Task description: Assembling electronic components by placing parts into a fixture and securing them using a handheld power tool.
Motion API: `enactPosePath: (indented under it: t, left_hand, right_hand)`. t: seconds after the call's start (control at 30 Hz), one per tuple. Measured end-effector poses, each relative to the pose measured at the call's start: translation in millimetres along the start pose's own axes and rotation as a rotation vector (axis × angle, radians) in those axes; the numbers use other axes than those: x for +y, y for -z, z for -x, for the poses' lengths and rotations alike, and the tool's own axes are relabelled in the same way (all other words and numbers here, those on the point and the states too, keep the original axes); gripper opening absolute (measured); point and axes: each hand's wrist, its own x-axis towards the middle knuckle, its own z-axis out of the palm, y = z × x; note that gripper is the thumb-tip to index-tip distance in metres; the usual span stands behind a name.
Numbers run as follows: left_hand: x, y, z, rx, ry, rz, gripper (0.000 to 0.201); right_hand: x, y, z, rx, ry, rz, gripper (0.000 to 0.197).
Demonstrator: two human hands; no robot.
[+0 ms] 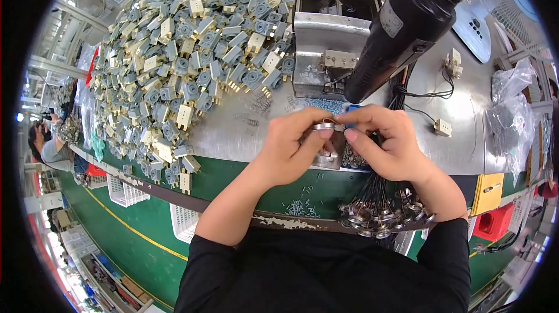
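Between my two hands, over the near middle of the bench, is a small round metal cap (324,126). My left hand (291,147) pinches it between thumb and fingers. My right hand (381,141) meets it from the other side, thumb and forefinger closed at the cap's right edge on a small part that I cannot make out. Beneath my fingers stands a small metal block (327,160), partly covered. Just below my right wrist, a bundle of black wires ending in similar round metal caps (381,217) lies over the bench edge.
A large heap of grey and cream plug-like parts (198,39) fills the back left. Behind my hands stand a metal machine (326,33) and a thick black cylindrical tool (390,33) hanging at a slant. Loose screws (301,208) and springs (256,105) lie about.
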Motion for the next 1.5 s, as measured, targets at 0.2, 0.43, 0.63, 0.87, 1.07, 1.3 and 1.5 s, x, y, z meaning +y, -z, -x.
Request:
enactPosePath:
  t: [0.2, 0.43, 0.63, 0.87, 1.07, 1.3, 1.5]
  left_hand:
    - [-5, 6, 4, -0.427, 0.479, 1.072, 0.036]
    - [-11, 12, 11, -0.203, 0.404, 0.699, 0.024]
    - [8, -18, 8, 0.112, 0.132, 0.245, 0.019]
    - [-4, -3, 9, 0.041, 0.142, 0.351, 0.018]
    - [9, 2, 10, 0.009, 0.098, 0.249, 0.016]
    - [18, 53, -25, 0.354, -0.176, -0.958, 0.027]
    - [3, 68, -51, 0.143, 0.189, -1.283, 0.029]
  right_hand:
    - [3, 10, -5, -0.066, 0.218, 0.046, 0.027]
    - [5, 6, -8, -0.150, 0.258, 0.105, 0.038]
    - [5, 5, -9, -0.127, 0.132, 0.049, 0.041]
    - [6, 1, -14, -0.092, 0.206, 0.103, 0.035]
    - [2, 12, -4, -0.087, 0.178, 0.152, 0.038]
    - [3, 32, 12, -0.345, 0.108, 0.723, 0.028]
    - [9, 30, 13, -0.366, 0.025, 0.801, 0.024]
